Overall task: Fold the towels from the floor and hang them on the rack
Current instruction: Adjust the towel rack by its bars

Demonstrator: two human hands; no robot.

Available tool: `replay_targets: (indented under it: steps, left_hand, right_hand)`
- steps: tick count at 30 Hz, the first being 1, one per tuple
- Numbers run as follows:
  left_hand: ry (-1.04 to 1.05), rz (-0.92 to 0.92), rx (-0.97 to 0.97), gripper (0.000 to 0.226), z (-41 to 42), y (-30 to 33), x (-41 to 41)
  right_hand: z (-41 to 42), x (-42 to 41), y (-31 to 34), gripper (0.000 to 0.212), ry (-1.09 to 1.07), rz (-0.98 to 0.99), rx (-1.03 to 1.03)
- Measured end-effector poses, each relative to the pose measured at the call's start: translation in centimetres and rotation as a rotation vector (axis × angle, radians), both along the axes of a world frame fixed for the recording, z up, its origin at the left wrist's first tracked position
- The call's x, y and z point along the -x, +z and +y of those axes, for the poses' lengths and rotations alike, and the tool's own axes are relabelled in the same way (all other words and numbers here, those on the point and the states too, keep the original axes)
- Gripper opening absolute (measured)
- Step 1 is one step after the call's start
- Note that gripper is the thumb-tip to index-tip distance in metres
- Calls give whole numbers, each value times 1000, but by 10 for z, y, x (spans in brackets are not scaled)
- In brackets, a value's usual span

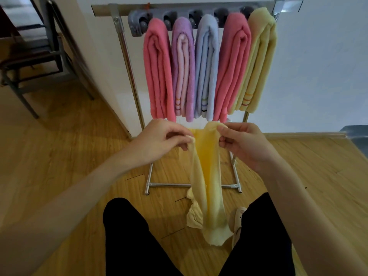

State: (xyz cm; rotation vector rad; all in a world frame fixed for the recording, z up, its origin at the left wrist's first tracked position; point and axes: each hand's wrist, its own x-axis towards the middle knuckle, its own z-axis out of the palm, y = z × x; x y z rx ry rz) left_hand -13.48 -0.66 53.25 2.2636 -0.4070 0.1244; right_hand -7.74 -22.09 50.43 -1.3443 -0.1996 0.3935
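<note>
Both hands pinch the top edge of a yellow towel (207, 176), one corner each: the left hand (159, 140) holds its corner between thumb and forefinger, and the right hand (245, 144) does the same a little apart from it, so each grip is clenched on cloth. Between the two hands the towel's edge sags in a fold, and the rest hangs straight down in a narrow bunch between the person's knees. Its lower end reaches the floor (79, 156), where part of it lies crumpled just beside a light slipper (237, 220).

Straight ahead stands the rack (127, 62), a metal frame with its top bar near the upper edge of the view and its foot bar on the floor behind the hanging towel. Five folded towels hang side by side over the top bar, touching one another: from the left a pink towel (157, 72), a purple towel (183, 72), a blue towel (206, 72), a second pink towel (233, 72) and a pale yellow towel (258, 64) at the right end. A grey strip with round knobs (137, 24) sits on the wall behind the top bar.

At the upper left corner of the floor stands a dark chair (29, 56). The person wears black trousers (127, 240).
</note>
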Motion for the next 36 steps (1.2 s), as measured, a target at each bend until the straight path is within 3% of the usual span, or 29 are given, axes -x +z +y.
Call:
replay_targets:
  steps: [6,9,18,28,36]
  left_hand:
    - [-11,-366,-142,16,-15,-3,-15]
    - [35,-484,-145,19,-24,-11,-19]
    - [88,-420,74,11,-43,-25,-20]
    - [160,-473,178,10,-45,-29,-18]
    - [180,-383,292,13,-43,-27,-16]
  right_hand:
    - [-3,3,0,30,-113,-50,-55]
    - [-4,5,-2,24,-135,-136,-12]
    - [0,14,-1,21,-86,-449,165]
    - [8,17,1,33,-70,-609,222]
    - [10,11,-4,24,-68,-693,231]
